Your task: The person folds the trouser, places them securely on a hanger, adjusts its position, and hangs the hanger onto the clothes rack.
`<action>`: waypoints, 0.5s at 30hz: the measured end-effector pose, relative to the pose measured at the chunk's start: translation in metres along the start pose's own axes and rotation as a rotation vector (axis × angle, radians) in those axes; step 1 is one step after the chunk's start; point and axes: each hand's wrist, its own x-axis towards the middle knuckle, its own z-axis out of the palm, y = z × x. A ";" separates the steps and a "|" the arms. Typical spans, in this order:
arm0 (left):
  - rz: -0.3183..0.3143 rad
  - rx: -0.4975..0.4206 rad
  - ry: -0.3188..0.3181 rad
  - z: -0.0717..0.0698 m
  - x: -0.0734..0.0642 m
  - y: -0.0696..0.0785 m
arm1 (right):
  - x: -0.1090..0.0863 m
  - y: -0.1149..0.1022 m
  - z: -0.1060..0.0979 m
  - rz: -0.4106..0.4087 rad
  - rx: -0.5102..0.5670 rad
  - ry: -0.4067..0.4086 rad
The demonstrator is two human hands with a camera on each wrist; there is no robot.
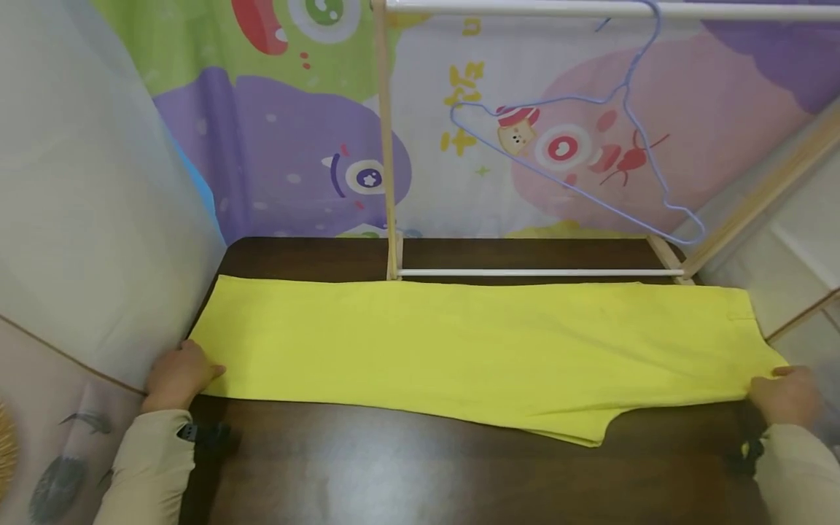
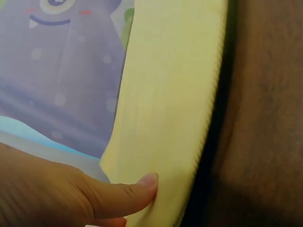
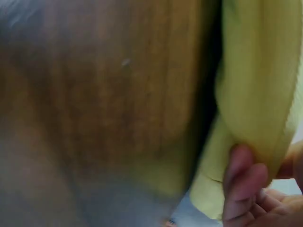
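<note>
Yellow trousers (image 1: pixel 420 343), folded lengthwise with one leg over the other, stretch across the dark table. At the hem end, my left hand (image 1: pixel 179 375) pinches the cloth; the left wrist view shows the thumb (image 2: pixel 135 191) on top of the yellow fabric (image 2: pixel 165 94), its fingers mostly hidden beneath. My right hand (image 1: pixel 787 397) grips the corner of the waist end. In the right wrist view its fingers (image 3: pixel 244 179) curl against the yellow cloth (image 3: pixel 260 85), which hangs in a fold there. The crotch point juts toward the near side of the table.
Behind the trousers stands a rack with a white top bar (image 1: pixel 525 9), wooden posts and a white lower rod (image 1: pixel 538 273). A blue wire hanger (image 1: pixel 558 179) hangs from the top bar. A cartoon-print curtain (image 1: pixel 295 160) is at the back; pale panels flank the brown table (image 1: pixel 394 467).
</note>
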 end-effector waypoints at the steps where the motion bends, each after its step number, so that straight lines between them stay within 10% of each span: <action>1: 0.004 0.004 -0.006 0.001 -0.001 -0.001 | -0.001 0.001 0.000 -0.009 0.009 0.022; 8: 0.013 0.025 -0.070 -0.004 -0.001 0.001 | 0.006 0.013 -0.006 -0.103 -0.115 -0.098; 15: 0.154 0.016 -0.060 -0.010 0.014 0.019 | 0.003 -0.004 -0.010 -0.124 -0.320 -0.088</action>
